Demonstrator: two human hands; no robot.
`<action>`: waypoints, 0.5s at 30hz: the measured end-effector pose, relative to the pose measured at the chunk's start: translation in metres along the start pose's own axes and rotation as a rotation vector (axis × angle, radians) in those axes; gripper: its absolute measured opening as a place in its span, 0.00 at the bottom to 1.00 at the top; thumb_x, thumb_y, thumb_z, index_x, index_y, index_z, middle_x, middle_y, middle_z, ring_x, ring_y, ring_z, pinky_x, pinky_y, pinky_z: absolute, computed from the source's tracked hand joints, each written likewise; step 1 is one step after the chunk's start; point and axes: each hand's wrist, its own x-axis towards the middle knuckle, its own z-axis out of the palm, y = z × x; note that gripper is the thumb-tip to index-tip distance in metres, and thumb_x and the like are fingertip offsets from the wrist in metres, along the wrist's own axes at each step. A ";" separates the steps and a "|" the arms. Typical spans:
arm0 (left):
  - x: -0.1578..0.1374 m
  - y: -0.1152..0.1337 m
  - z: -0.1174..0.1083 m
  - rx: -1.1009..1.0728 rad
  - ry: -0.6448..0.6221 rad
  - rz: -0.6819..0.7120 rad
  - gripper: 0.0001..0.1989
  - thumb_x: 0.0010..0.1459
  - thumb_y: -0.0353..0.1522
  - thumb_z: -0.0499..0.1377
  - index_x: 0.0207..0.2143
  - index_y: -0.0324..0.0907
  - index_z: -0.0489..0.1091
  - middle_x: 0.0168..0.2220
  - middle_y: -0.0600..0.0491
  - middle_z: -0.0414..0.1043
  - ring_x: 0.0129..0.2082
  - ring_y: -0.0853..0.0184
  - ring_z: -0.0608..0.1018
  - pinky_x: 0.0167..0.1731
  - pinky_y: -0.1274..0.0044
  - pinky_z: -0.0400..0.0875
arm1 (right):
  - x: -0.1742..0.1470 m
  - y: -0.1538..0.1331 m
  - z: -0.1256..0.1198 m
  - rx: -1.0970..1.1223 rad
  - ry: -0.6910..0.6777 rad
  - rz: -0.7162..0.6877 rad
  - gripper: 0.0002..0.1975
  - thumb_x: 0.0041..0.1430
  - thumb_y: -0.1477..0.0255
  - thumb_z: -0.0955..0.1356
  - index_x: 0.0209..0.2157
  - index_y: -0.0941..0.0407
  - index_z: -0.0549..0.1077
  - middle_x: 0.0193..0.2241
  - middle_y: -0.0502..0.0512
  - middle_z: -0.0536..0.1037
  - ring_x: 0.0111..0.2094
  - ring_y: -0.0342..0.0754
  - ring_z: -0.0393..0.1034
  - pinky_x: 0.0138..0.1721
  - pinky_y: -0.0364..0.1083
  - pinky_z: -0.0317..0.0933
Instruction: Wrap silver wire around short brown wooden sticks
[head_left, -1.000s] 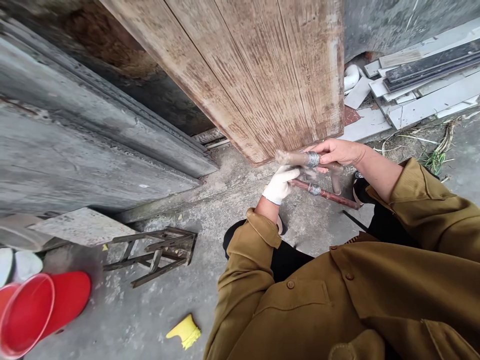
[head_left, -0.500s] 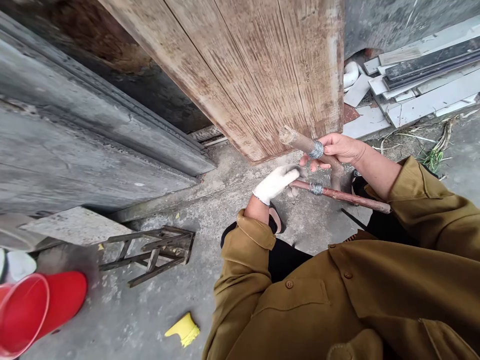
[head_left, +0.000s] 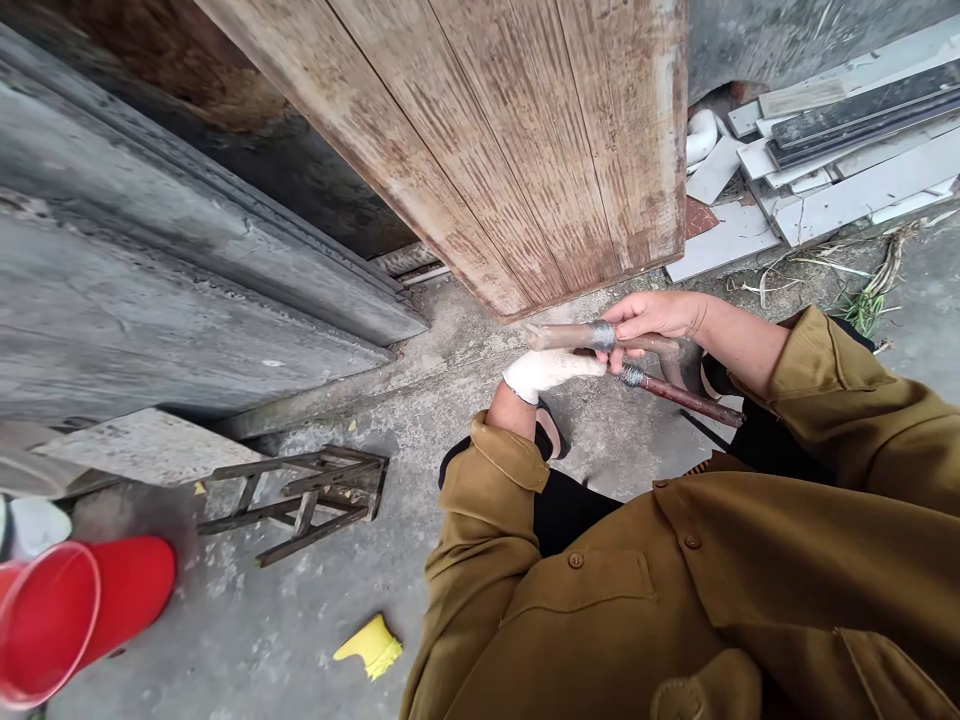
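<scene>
My right hand [head_left: 651, 316], bare, is closed around a pale wooden stick [head_left: 559, 337] with grey wire wound about it. The stick's blunt end points left, over the fingers of my left hand [head_left: 551, 372]. That hand wears a white glove and grips a thinner reddish-brown stick [head_left: 686, 398], which also carries a wire winding [head_left: 632, 375]. Part of this stick's left end is hidden by the glove. Both sticks lie close together in front of my body, the pale one above. A forked piece at the pale stick's right end hangs down, partly blurred.
A worn plank door panel [head_left: 510, 150] stands ahead. To the right lies a stack of white and dark boards [head_left: 862, 150]. At left are a small wooden stool [head_left: 322, 490] and a red bucket [head_left: 127, 600]. A yellow scrap [head_left: 371, 645] rests on the concrete floor.
The pale stick has swung to nearly level, its end moving down and left. The reddish-brown stick has shifted left, and my two hands have come closer together.
</scene>
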 end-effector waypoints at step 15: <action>-0.009 0.010 -0.024 0.197 -0.076 -0.131 0.15 0.49 0.38 0.68 0.36 0.36 0.75 0.26 0.54 0.72 0.20 0.75 0.69 0.19 0.81 0.61 | -0.024 -0.022 -0.018 -0.344 0.362 0.304 0.17 0.57 0.58 0.73 0.36 0.60 0.76 0.29 0.57 0.81 0.27 0.42 0.73 0.26 0.39 0.62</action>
